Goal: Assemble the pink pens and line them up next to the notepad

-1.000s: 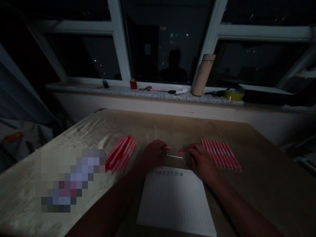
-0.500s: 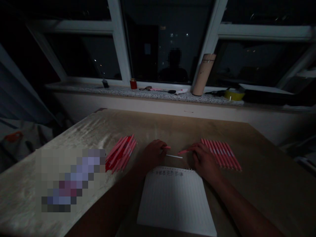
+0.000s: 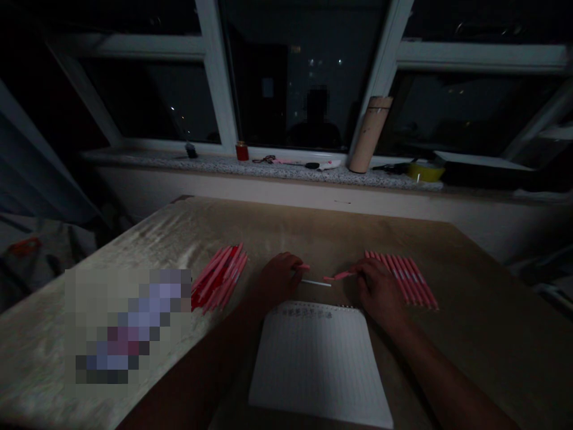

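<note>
Cardboard tube (image 3: 369, 134) and red cup (image 3: 242, 151) on windowsill (image 3: 215, 165).

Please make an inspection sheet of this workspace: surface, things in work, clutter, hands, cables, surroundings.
Surface: brown table, dimly lit.
Things in work: pink pen barrel in the right hand; thin white refill lying above the lined notepad; heap of pink pens on the left; neat row of pink pens on the right.
Clutter: blurred patch at the table's left; nothing else seen.
Hands: left hand pinches a small pink piece; right hand grips the barrel.
Cables: nothing seen.
Surroundings: dark window; sill with a cardboard tube, a red cup and a yellow tape roll.
</note>
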Demonstrator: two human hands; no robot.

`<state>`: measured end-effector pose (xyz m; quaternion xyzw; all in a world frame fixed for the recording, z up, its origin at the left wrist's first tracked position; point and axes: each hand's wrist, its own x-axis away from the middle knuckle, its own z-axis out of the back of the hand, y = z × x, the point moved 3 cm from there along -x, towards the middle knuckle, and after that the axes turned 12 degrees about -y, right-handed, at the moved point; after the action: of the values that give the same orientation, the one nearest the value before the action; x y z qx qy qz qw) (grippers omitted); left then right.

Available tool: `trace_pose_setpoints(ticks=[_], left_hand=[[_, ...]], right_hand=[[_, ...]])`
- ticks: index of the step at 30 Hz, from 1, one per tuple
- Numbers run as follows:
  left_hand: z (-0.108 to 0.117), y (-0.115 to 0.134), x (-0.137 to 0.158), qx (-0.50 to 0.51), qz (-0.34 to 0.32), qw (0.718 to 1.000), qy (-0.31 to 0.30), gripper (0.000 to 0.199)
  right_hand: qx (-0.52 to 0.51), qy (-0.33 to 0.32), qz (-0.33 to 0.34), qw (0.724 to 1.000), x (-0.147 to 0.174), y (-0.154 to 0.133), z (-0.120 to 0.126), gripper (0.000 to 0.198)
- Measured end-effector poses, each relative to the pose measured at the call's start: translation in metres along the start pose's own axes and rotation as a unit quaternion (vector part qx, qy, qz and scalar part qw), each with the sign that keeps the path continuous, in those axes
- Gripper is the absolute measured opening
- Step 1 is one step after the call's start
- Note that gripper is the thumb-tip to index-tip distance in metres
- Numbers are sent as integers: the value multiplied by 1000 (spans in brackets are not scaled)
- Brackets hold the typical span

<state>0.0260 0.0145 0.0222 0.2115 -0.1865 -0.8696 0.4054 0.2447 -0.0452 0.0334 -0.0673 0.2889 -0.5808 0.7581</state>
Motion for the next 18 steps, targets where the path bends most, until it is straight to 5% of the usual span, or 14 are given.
trace_pose_setpoints(ticks=[18], left_hand=[[-2,-2,0,-8,-5,1000,3,23]], right_hand=[[5,14,9,1000,0,-4,2,25]])
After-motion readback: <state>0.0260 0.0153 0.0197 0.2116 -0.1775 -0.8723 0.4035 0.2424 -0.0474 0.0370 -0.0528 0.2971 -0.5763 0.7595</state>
